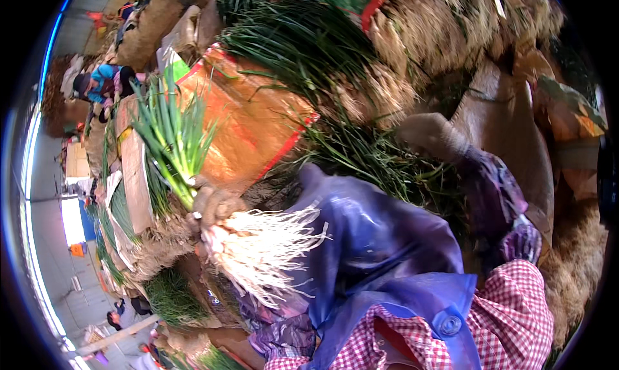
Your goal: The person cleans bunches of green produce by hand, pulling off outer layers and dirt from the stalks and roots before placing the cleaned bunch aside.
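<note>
My left hand, in a muddy glove, is closed around a bunch of green onions. Their green leaves point up and left, and the white roots fan out below the hand over my blue apron. My right hand, also in a muddy glove with a purple sleeve behind it, lies on a heap of loose green onion leaves. Its fingers are curled, and what they hold is hidden.
An orange sack lies between the two hands. Big piles of green onions with brown rooty ends fill the top. Stacked bundles and a flat board stand at the left. A person in blue sits at the far upper left.
</note>
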